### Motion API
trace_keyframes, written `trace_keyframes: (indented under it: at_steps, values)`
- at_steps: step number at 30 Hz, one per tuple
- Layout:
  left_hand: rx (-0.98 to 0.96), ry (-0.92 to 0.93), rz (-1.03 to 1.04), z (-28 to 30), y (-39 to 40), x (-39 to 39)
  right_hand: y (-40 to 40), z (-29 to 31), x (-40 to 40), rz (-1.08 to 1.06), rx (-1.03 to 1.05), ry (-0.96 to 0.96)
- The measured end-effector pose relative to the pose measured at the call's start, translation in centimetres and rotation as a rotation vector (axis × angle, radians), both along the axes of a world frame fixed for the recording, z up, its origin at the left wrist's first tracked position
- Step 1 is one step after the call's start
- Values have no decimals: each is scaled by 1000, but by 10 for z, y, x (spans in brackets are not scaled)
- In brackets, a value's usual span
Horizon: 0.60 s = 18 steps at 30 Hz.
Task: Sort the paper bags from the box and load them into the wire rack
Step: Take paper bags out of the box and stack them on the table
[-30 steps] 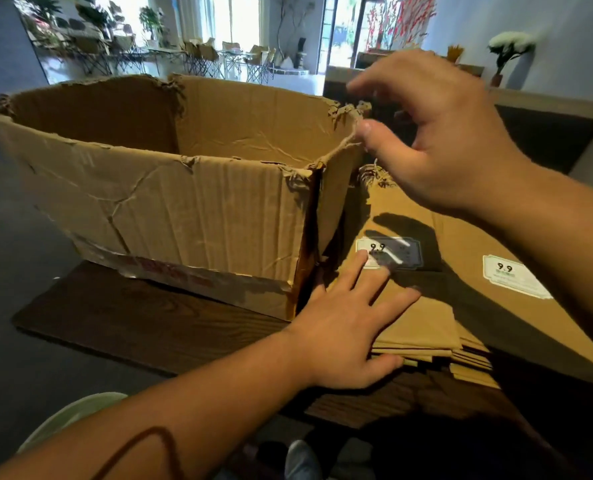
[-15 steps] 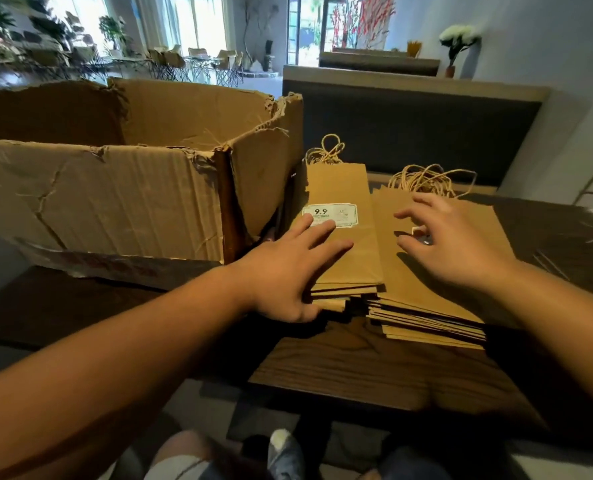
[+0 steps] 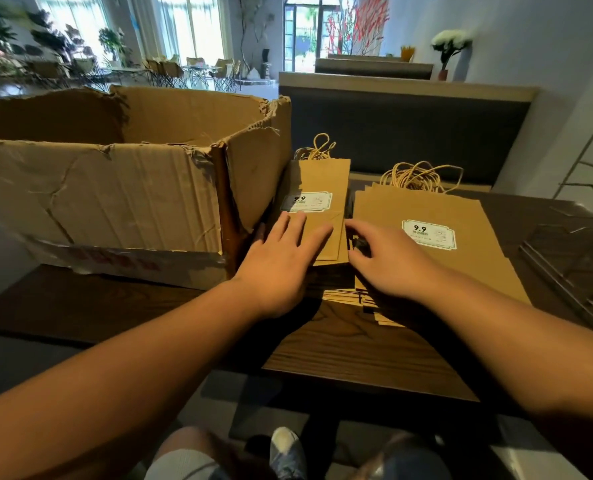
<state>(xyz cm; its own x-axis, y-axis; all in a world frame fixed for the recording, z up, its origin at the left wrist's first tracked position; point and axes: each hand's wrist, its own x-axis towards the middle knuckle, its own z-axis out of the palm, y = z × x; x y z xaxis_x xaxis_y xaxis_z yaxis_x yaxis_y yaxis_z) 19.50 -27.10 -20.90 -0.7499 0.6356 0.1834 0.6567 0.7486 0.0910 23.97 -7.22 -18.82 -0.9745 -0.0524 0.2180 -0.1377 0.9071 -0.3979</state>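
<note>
My left hand lies flat, fingers straight and slightly spread, on the narrow stack of kraft paper bags beside the torn corrugated box; I cannot see inside the box. My right hand, fingers curled, rests at the wider stack. Both stacks have twisted-cord handles. The wire rack lies at the right on the wood-grain table.

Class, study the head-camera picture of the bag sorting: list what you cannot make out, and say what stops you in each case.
- Inside of the cardboard box: head view, hidden by its near wall.
- Wire rack: head view, cut off by the right edge.
- Small print on the narrow stack's label: too small, blurred.
- Right hand fingertips: head view, in shadow between the stacks; grip unclear.
- Narrow stack: left hand covers its near end.
</note>
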Motion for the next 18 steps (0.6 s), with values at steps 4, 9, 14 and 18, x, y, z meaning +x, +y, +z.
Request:
trace_keyframes:
  at_steps: [4,9,14,18]
  values:
    - [25,79,20,-4,-4,0,4,-2,7,-47,58,-25]
    - [123,75,-27,-9,-8,10,20,-2,23,-118,101,-45]
    - [120,153,-36,-16,-8,28,28,0,46,-162,167,-45]
    - [162,280,-77,-17,-9,47,30,0,65,-191,210,-47]
